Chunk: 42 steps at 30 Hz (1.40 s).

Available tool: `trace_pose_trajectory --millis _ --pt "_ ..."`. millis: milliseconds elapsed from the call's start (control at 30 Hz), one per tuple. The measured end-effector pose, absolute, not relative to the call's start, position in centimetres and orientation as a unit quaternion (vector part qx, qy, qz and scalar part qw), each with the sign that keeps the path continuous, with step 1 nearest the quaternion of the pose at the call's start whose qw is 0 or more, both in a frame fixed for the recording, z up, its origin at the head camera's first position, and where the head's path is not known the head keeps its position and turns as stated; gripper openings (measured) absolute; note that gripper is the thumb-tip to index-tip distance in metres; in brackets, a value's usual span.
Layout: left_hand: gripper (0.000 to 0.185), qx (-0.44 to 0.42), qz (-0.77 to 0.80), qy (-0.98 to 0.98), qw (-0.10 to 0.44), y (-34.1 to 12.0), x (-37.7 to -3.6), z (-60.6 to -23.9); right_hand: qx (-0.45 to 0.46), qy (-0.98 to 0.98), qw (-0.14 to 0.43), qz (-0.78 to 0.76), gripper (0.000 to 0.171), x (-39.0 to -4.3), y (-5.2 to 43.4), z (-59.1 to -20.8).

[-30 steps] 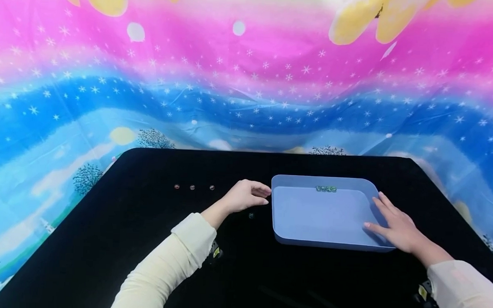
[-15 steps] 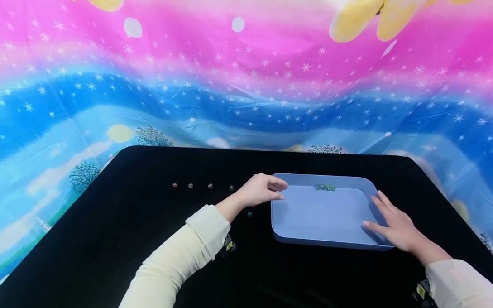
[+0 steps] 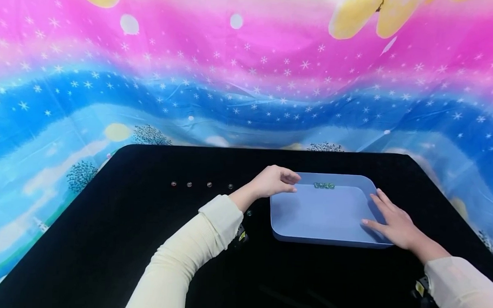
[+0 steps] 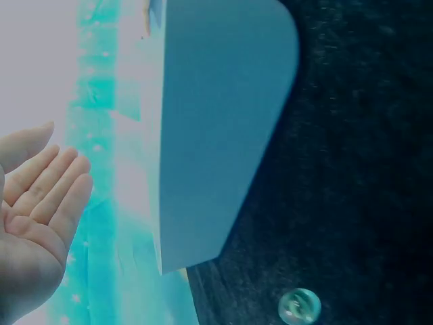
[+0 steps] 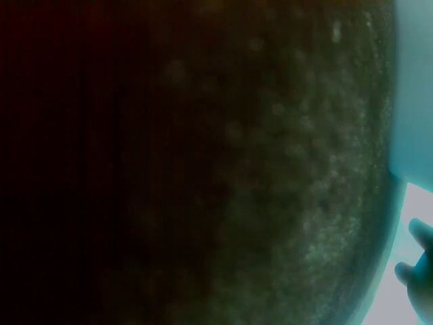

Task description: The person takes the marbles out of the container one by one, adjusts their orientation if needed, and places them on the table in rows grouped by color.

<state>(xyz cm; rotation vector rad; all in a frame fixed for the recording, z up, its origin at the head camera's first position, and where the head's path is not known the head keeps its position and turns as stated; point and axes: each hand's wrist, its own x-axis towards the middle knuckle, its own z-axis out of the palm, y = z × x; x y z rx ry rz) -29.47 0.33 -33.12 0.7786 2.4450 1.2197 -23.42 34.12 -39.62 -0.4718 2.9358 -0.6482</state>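
My left hand [image 3: 274,181] is over the left end of a blue-grey tray [image 3: 330,220]. Its fingers bend loosely, with the thumb apart from them. In the left wrist view the palm of the left hand [image 4: 40,217] faces the camera and nothing shows in it. My right hand [image 3: 395,225] rests at the tray's right rim, fingers extended and thumb over the inside. Green glass marbles [image 3: 324,185] lie in a short row along the tray's far wall. A single marble [image 4: 300,307] sits on the black cloth beside the tray's left side.
Left of the tray, several small glass marbles [image 3: 209,185] stand spaced in a row on the black-covered table [image 3: 105,239]. A patterned curtain [image 3: 232,90] in pink and blue hangs behind the table.
The left hand has moved right, from beside the tray to over its left end, uncovering another marble of the row. The right hand has stayed on the rim.
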Motion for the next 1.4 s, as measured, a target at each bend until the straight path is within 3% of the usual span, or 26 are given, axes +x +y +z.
trace_pose_trajectory --millis 1100,1400 --pt "0.026 0.280 0.372 0.871 0.154 5.3 -32.6 -32.0 -0.153 0.964 0.048 -0.213 0.080 -23.2 33.9 -39.7" --pt "0.018 0.255 0.401 0.872 0.116 6.6 -33.3 -32.2 -0.150 0.964 0.049 -0.213 0.080 -23.2 33.8 -39.5"
